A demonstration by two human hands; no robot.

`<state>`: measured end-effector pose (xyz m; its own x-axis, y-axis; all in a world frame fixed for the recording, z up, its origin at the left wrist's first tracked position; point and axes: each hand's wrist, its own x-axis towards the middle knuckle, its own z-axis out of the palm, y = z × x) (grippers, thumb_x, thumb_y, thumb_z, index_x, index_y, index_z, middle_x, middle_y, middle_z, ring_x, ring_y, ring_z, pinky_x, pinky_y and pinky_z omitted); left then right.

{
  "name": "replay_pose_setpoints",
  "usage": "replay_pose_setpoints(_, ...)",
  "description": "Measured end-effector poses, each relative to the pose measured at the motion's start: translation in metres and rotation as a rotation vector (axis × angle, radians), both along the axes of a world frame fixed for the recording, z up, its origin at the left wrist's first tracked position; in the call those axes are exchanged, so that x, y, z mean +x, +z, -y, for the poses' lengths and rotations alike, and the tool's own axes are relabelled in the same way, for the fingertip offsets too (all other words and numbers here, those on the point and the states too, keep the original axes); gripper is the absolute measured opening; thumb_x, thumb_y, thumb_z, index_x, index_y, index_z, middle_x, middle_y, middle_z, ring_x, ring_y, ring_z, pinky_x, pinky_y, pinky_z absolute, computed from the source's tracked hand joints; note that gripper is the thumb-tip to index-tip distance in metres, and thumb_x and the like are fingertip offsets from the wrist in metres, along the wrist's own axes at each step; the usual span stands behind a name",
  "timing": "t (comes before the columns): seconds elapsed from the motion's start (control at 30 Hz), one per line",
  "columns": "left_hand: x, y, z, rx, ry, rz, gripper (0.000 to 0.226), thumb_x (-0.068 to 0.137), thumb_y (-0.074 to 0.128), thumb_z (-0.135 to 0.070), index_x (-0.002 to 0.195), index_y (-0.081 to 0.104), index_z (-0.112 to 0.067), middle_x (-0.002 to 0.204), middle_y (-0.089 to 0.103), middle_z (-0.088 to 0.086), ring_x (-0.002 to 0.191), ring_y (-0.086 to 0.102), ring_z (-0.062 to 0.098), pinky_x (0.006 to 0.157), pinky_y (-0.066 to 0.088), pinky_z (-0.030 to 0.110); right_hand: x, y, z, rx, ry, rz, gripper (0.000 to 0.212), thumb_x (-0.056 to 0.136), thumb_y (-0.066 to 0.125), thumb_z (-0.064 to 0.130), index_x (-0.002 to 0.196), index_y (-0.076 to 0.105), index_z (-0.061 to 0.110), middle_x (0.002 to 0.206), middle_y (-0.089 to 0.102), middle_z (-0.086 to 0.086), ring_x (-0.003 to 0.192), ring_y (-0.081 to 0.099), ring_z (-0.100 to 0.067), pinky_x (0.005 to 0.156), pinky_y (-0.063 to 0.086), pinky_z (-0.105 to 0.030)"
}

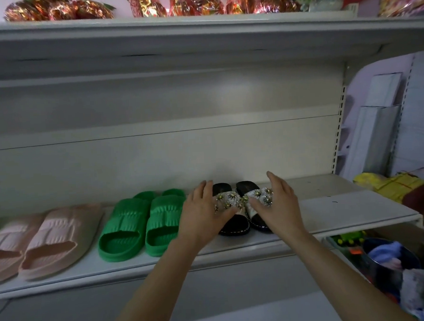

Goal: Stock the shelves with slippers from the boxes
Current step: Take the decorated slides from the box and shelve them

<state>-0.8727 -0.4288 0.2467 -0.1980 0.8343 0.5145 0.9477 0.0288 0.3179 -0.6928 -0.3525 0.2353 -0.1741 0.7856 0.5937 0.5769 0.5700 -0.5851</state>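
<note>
White shelf (345, 209): two pink slippers (34, 243), two green slippers (140, 224), two beaded slippers (241, 208) between straight fingers (202, 188).

Under the left hand (204, 210), the beaded slippers (243, 205) carry glinting metallic studs on pale straps over black soles. Left of it, green slippers (140, 224) and pink slippers (39, 240) look like ribbed, matt moulded plastic, perhaps foam. The shelf (345, 206) is smooth painted white.

White metal shelving (333, 210) under dim light — slotted upright (338, 132) at right, pale wall (355, 82) beyond.
</note>
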Motion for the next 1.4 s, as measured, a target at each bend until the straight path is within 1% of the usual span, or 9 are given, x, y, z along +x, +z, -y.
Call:
replay_pose_setpoints(0.1,-0.016,0.012,0.019,0.039,-0.024,-0.119,0.093,0.088,0.046,-0.073,0.157,0.017,-0.017,0.164,0.020,0.004,0.150,0.018,0.023,0.123,0.019,0.042,-0.002,0.013,0.020,0.126,0.015,0.073,0.071,0.088,0.068,0.034,0.148,0.036,0.012,0.149,0.042,-0.007,0.137,0.036,-0.023,0.112,0.025,-0.030)
replay_pose_setpoints(0.17,-0.027,0.021,0.036,0.060,-0.022,-0.178,0.094,0.085,0.040,-0.076,0.156,0.020,-0.018,0.162,0.024,0.004,0.149,0.021,0.024,0.122,0.022,0.043,-0.004,0.020,0.034,0.206,0.012,0.116,0.067,0.089,0.067,0.033,0.146,0.040,0.012,0.146,0.046,-0.006,0.135,0.039,-0.022,0.109,0.022,-0.025)
replay_pose_setpoints(0.3,-0.048,0.039,0.077,0.155,-0.030,-0.267,0.088,0.083,0.059,-0.060,0.151,0.033,-0.011,0.152,0.040,0.010,0.140,0.036,0.031,0.116,0.033,0.047,-0.008,0.031,0.063,0.326,-0.001,0.172,0.066,0.086,0.057,0.042,0.142,0.045,0.010,0.142,0.050,-0.007,0.130,0.044,-0.025,0.109,0.029,-0.033)
replay_pose_setpoints(0.47,-0.054,0.054,0.142,0.187,0.034,-0.341,0.086,0.083,0.073,-0.046,0.150,0.036,-0.008,0.150,0.042,0.014,0.136,0.039,0.033,0.114,0.032,0.044,-0.018,0.047,0.112,0.380,0.047,0.158,0.066,0.083,0.058,0.039,0.140,0.047,0.009,0.140,0.052,-0.008,0.129,0.046,-0.028,0.109,0.031,-0.036)
replay_pose_setpoints(0.57,-0.054,0.052,0.186,0.187,0.074,-0.356,0.083,0.083,0.074,-0.042,0.148,0.039,-0.006,0.149,0.044,0.017,0.135,0.041,0.037,0.112,0.035,0.047,-0.022,0.049,0.147,0.410,0.086,0.137,0.065,0.082,0.059,0.037,0.139,0.048,0.007,0.138,0.053,-0.011,0.127,0.047,-0.030,0.107,0.032,-0.038)
replay_pose_setpoints(0.77,-0.055,0.015,0.280,0.125,0.176,-0.362,0.074,0.083,0.064,-0.043,0.143,0.045,-0.002,0.142,0.049,0.022,0.126,0.047,0.043,0.105,0.038,0.049,-0.035,0.017,0.226,0.368,0.202,0.153,0.065,0.083,0.054,0.039,0.139,0.047,0.006,0.138,0.052,-0.013,0.128,0.046,-0.032,0.107,0.033,-0.041)
replay_pose_setpoints(1.03,-0.091,-0.021,0.400,-0.019,0.305,-0.316,0.079,0.087,0.068,-0.039,0.151,0.033,-0.011,0.153,0.036,0.015,0.136,0.037,0.039,0.109,0.037,0.051,-0.077,-0.038,0.321,0.245,0.319,0.251,0.068,0.084,0.056,0.036,0.144,0.040,0.007,0.146,0.044,-0.013,0.133,0.039,-0.034,0.110,0.029,-0.042)
replay_pose_setpoints(1.2,-0.141,-0.050,0.468,-0.106,0.400,-0.285,0.078,0.089,0.067,-0.039,0.152,0.032,-0.010,0.154,0.035,0.015,0.139,0.034,0.037,0.112,0.034,0.050,-0.126,-0.071,0.369,0.198,0.388,0.295,0.066,0.086,0.061,0.027,0.144,0.040,0.006,0.145,0.044,-0.014,0.132,0.039,-0.035,0.110,0.029,-0.043)
replay_pose_setpoints(1.4,-0.231,-0.097,0.555,-0.189,0.469,-0.235,0.076,0.089,0.068,-0.039,0.151,0.034,-0.010,0.153,0.037,0.017,0.136,0.038,0.039,0.111,0.033,0.051,-0.212,-0.116,0.425,0.114,0.443,0.386,0.068,0.089,0.064,0.029,0.146,0.036,0.004,0.149,0.040,-0.016,0.135,0.037,-0.036,0.112,0.028,-0.046)
